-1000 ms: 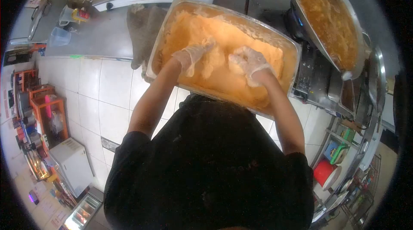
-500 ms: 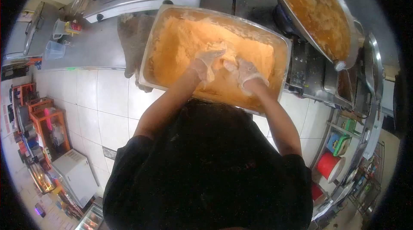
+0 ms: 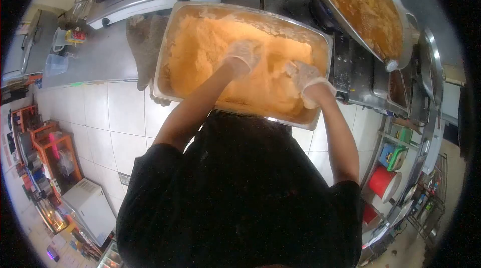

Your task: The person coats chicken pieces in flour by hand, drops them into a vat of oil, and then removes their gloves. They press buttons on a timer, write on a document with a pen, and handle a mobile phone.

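Observation:
A deep metal pan [image 3: 324, 52] of orange-tinted flour [image 3: 200, 42] lies in front of me. Both my hands wear clear plastic gloves dusted with the flour. My left hand [image 3: 245, 56] is low over the middle of the pan, back up, its fingers blurred and partly sunk in the flour. To its right, close to the pan's right wall, my right hand [image 3: 306, 78] has its fingers loosely bent and apart, pointing left, with nothing visible in them. The flour between the hands is smeared by motion.
A large wok of bubbling oil [image 3: 366, 7] stands on a burner at upper right. A grey cloth [image 3: 145, 47] hangs left of the pan. On the steel counter [image 3: 107, 60] are a clear plastic container [image 3: 56, 64] and a measuring jug [image 3: 60, 38]. Shelves hold a red tub [image 3: 382, 183].
My hands have moved apart: the right went rightward and the left turned over, down into the flour. The light strip that hung from the left hand no longer shows.

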Demonstrator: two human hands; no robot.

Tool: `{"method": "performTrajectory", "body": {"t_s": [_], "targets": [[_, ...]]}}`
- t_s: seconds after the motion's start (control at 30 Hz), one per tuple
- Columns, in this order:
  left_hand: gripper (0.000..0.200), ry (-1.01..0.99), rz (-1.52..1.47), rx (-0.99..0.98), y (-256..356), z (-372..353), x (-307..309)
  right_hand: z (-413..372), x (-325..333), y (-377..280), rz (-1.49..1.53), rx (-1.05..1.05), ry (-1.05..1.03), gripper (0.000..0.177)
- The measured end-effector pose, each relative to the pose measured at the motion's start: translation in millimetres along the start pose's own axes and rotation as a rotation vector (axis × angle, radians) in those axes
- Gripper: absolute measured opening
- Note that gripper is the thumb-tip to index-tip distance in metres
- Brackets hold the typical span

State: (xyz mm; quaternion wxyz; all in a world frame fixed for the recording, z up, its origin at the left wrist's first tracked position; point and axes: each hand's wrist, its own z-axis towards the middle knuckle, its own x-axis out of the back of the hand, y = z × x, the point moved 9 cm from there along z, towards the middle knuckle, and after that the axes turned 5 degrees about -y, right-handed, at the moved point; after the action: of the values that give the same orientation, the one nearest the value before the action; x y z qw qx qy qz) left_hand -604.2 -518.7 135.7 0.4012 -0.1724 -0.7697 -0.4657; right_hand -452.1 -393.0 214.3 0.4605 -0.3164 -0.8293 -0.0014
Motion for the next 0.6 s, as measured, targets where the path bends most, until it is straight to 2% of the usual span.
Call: {"method": "performTrajectory", "body": {"t_s": [0.03, 0.07, 0.1, 0.13, 0.2, 0.23, 0.3, 0.33, 0.4, 0.53, 0.6], "targets": [[0.058, -0.003, 0.001, -0.003, -4.4, 10.3, -17.4, -0.4, -3.6, 9.3, 0.002, -0.003, 0.001, 0.055], [0.057, 0.110, 0.165, -0.122, -4.3, 26.0, -37.1, -1.6, -3.3, 8.0, -0.155, 0.087, 0.038, 0.046], [0.057, 0.223, 0.328, -0.243, 17.7, 25.1, -31.0, -3.3, -5.9, 6.1, -0.313, 0.177, 0.075, 0.040], [0.057, 0.224, 0.328, -0.248, 25.5, 28.7, -30.1, -0.6, -15.2, 15.6, -0.313, 0.172, 0.078, 0.040], [0.059, -0.486, 0.440, -0.128, 54.2, 7.6, -36.4, 3.9, -14.8, 38.5, -0.095, 0.102, 0.254, 0.038], [0.059, -0.485, 0.445, -0.129, 54.1, 5.9, -39.8, -0.1, -6.8, 30.5, -0.092, 0.101, 0.259, 0.038], [0.056, -0.519, 0.518, -0.228, 47.1, 0.3, -70.5, -12.5, 8.4, 25.5, 0.203, -0.066, 0.224, 0.042], [0.055, -0.535, 0.553, -0.278, 41.4, -1.9, -88.2, -7.6, 2.2, 30.8, 0.207, -0.067, 0.226, 0.042], [0.052, -0.565, 0.622, -0.375, 36.7, -8.5, -112.7, -1.7, 1.4, 46.1, 0.270, -0.112, 0.391, 0.054], [0.043, -0.598, 0.641, -0.409, 38.0, -14.6, -136.4, -5.5, 4.5, 45.0, 0.406, -0.181, 0.363, 0.058], [0.038, -0.620, 0.366, -0.368, 33.8, -10.7, -135.3, -4.4, 1.1, 48.2, 0.355, -0.201, 0.307, 0.059]]}}
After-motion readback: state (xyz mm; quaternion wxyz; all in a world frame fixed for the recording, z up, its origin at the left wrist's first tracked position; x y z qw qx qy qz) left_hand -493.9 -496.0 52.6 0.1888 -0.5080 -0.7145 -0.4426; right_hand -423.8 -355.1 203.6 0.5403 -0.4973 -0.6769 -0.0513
